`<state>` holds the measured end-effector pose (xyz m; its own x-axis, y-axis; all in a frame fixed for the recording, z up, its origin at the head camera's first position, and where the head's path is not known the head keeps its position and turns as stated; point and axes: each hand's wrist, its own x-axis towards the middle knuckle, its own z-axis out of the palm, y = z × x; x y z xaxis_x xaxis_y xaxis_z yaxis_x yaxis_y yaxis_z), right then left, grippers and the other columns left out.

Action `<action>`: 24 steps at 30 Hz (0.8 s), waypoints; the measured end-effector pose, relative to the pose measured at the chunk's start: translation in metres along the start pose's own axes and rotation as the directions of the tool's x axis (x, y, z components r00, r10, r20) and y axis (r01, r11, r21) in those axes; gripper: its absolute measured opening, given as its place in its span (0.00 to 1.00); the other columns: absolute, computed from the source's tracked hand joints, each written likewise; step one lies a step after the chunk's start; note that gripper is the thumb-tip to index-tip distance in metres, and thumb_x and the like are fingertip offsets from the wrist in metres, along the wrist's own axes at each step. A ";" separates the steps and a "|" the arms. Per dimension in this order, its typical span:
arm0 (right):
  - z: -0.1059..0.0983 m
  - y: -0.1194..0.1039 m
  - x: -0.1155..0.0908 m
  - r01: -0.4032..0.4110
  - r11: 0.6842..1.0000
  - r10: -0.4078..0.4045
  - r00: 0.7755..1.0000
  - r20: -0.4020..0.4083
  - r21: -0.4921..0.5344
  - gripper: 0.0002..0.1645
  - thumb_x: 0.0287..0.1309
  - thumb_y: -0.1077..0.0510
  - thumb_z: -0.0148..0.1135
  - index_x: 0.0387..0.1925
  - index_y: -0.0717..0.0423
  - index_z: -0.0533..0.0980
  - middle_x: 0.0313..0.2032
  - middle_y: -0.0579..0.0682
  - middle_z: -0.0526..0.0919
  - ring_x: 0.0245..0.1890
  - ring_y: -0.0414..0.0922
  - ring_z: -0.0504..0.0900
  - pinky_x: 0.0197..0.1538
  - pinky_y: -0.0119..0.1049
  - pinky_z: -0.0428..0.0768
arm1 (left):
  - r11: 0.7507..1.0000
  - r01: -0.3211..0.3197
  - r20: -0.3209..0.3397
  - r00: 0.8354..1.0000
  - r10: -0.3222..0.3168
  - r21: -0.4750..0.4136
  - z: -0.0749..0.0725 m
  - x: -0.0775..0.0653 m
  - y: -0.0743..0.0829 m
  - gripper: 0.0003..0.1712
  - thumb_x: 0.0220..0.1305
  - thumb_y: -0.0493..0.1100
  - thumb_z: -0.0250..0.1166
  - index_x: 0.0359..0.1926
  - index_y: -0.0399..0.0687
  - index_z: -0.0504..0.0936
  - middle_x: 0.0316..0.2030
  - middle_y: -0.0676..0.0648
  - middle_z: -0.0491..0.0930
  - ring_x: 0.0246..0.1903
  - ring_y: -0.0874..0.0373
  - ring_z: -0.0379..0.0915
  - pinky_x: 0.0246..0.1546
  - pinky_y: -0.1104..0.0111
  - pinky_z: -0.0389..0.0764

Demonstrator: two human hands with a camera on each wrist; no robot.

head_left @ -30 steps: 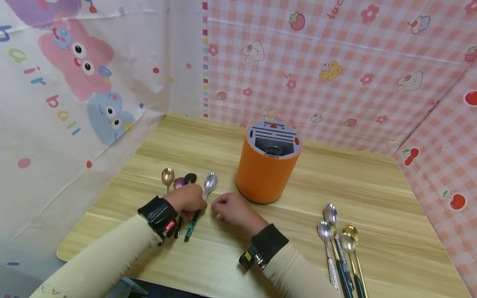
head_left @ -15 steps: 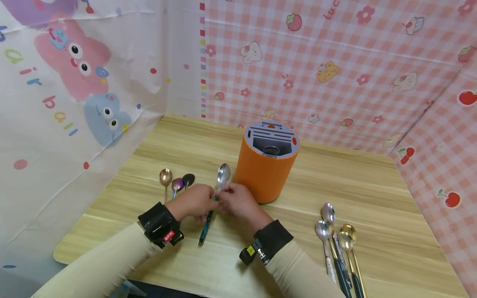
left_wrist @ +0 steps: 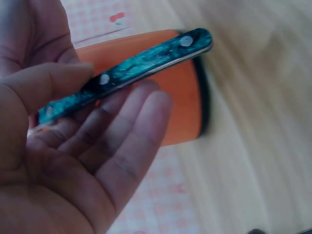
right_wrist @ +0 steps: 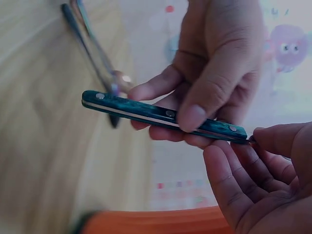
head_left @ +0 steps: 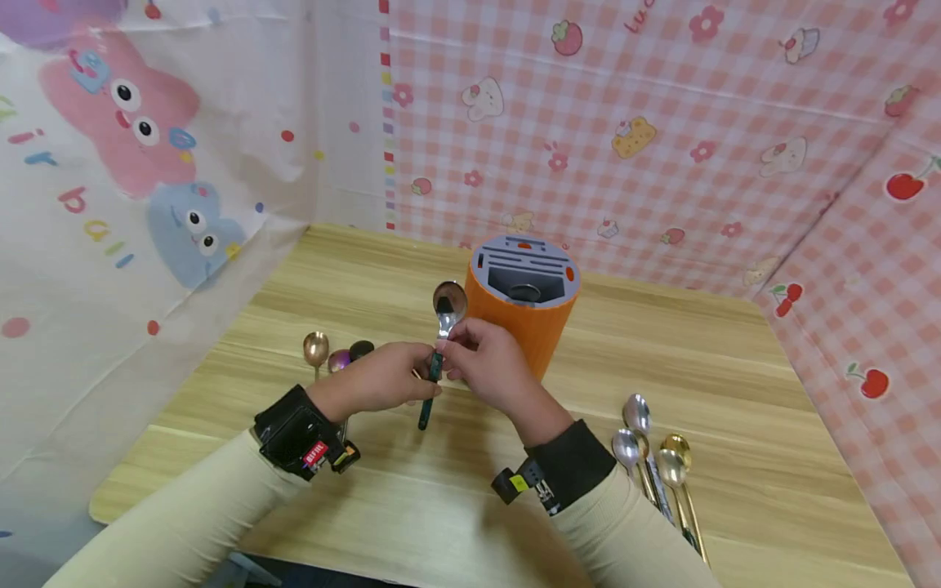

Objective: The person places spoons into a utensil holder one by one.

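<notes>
A silver spoon with a marbled green handle is held off the table, bowl up, just left of the orange holder. My left hand pinches the handle between thumb and fingers; the left wrist view shows the handle lying across those fingers. My right hand pinches the spoon's neck just below the bowl. In the right wrist view the green handle runs level, with the left thumb pressed on it and my right hand at its end.
The orange holder has a grey slotted top. Three spoons lie on the wooden table left of my hands. Several more spoons lie at the right front. Patterned cloth walls close in the left, back and right.
The green-handled spoon has been lifted off the table and turned bowl-up toward the holder. My right hand moved in and took hold of its neck.
</notes>
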<state>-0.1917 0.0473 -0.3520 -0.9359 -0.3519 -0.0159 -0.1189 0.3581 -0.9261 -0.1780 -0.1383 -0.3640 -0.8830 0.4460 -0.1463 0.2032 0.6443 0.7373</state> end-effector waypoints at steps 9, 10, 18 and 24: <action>-0.043 -0.060 -0.015 0.127 0.981 -0.138 0.988 -0.069 -0.147 0.09 0.71 0.50 0.62 0.40 0.52 0.80 0.35 0.52 0.86 0.36 0.47 0.84 0.45 0.42 0.83 | 0.994 -0.099 -0.053 0.994 0.096 -0.041 -0.032 0.002 0.041 0.09 0.68 0.42 0.67 0.47 0.47 0.81 0.42 0.50 0.85 0.45 0.55 0.82 0.43 0.61 0.81; -0.049 -0.066 -0.016 0.136 0.977 -0.149 0.986 -0.073 -0.163 0.09 0.71 0.50 0.62 0.41 0.51 0.80 0.36 0.51 0.86 0.37 0.46 0.84 0.45 0.42 0.82 | 0.994 -0.105 -0.067 0.992 0.103 -0.039 -0.035 0.003 0.046 0.10 0.68 0.42 0.67 0.48 0.47 0.81 0.43 0.50 0.85 0.46 0.55 0.82 0.44 0.60 0.82; -0.082 -0.106 -0.015 0.161 0.950 -0.204 0.969 -0.142 -0.268 0.10 0.70 0.49 0.63 0.42 0.51 0.80 0.39 0.52 0.87 0.38 0.46 0.87 0.46 0.45 0.83 | 0.988 -0.156 -0.154 0.976 0.152 -0.014 -0.058 0.019 0.085 0.09 0.69 0.41 0.67 0.47 0.45 0.82 0.42 0.50 0.86 0.47 0.55 0.82 0.48 0.58 0.80; -0.098 -0.125 -0.014 0.202 0.933 -0.273 0.937 -0.219 -0.297 0.10 0.68 0.50 0.64 0.41 0.52 0.81 0.38 0.52 0.88 0.37 0.45 0.86 0.45 0.41 0.81 | 0.974 -0.227 -0.221 0.950 0.221 -0.002 -0.070 0.032 0.108 0.07 0.68 0.39 0.68 0.45 0.43 0.83 0.40 0.48 0.86 0.43 0.55 0.81 0.48 0.60 0.80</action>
<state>-0.1958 0.0925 -0.1990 -0.9170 -0.2376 0.3204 -0.3986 0.5200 -0.7554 -0.2143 -0.0977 -0.2426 -0.8874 0.4287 0.1693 0.3973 0.5254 0.7524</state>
